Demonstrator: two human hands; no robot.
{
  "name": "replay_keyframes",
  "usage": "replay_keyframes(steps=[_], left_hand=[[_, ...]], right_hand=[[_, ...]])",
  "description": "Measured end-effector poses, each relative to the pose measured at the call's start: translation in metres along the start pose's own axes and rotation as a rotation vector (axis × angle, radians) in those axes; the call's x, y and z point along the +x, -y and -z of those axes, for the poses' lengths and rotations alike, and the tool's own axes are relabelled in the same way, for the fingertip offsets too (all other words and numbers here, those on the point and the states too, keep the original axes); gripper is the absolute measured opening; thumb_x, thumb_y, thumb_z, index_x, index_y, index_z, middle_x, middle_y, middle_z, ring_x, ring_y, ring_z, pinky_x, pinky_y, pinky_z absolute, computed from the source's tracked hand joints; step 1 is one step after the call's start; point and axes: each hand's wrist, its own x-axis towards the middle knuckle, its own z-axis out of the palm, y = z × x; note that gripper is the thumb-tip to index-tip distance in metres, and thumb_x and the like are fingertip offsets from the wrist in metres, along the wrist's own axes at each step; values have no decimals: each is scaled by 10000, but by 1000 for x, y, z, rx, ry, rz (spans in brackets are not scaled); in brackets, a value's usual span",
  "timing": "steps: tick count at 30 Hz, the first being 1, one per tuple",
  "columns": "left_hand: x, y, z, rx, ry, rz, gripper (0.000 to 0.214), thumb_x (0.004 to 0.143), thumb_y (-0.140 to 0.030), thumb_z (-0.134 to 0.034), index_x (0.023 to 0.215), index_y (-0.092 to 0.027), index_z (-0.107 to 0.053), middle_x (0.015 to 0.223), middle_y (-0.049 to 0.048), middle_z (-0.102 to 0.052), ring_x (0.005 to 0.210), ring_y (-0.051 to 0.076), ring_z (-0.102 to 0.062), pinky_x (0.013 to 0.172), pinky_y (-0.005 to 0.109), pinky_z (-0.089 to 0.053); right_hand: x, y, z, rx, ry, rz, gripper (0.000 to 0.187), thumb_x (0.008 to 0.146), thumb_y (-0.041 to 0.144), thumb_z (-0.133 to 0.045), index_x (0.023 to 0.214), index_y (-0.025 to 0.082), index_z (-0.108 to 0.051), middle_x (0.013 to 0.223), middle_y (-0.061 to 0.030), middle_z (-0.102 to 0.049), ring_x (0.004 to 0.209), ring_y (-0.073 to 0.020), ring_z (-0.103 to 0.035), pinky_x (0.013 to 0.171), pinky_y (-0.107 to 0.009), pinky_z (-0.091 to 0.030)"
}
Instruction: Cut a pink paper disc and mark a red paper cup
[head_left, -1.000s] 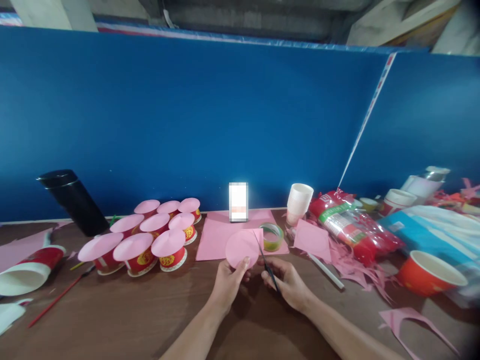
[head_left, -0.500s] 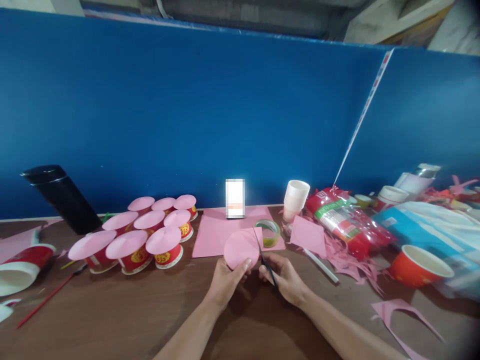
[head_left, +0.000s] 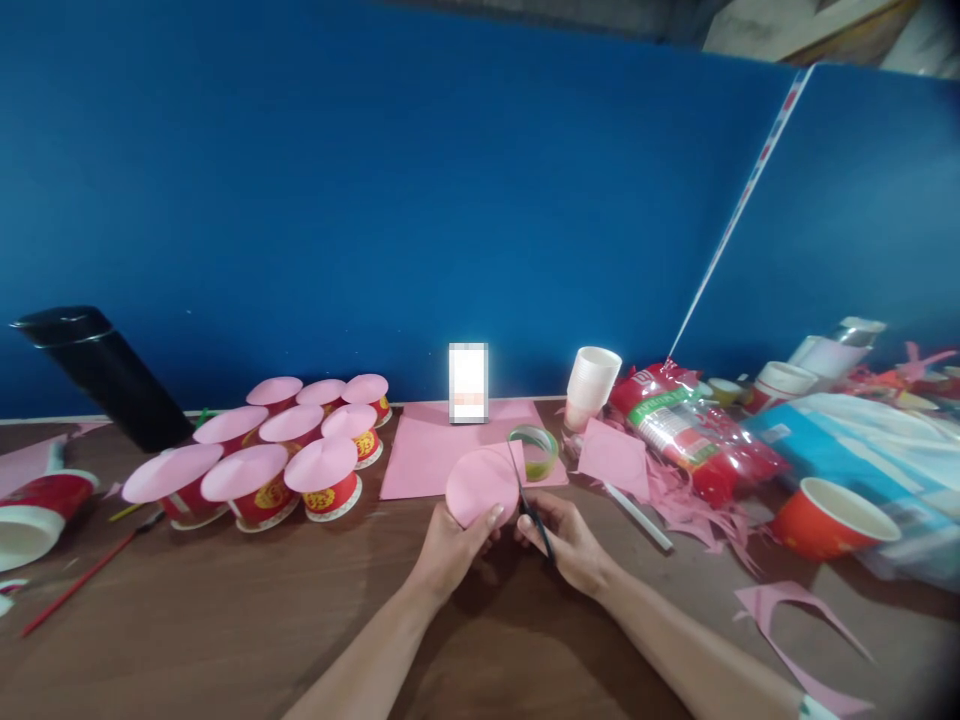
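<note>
While left hand (head_left: 452,552) pinches pink paper (head_left: 480,484), right hand (head_left: 574,552) curls round scissors (head_left: 545,538)

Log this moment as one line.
left hand: holds pink paper | right hand: holds scissors at paper's right side | beyond: tape roll on pink sheet | left: paper-topped cups

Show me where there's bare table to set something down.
Bare table: between left forearm, brush and front cups; between right forearm and cut scrap; between the forearms. Crowded: beyond the scissors, with tape and pink sheet; further right, bag, scraps, orange cup.
</note>
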Motion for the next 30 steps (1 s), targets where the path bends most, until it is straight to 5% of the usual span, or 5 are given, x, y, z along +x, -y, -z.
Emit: replay_keyframes(steps=[30], left_hand=[[1,-3,1,-13,-52,-28,297,665,-384,-658,730,-94,-651,562,19,-577,485,88,-452,459,199,-394]], right_hand=[[1,-6,1,53,-16,-23,367,753,422,-628,969,125,-620,656,2,-520,592,-104,-453,554,-206,-390]])
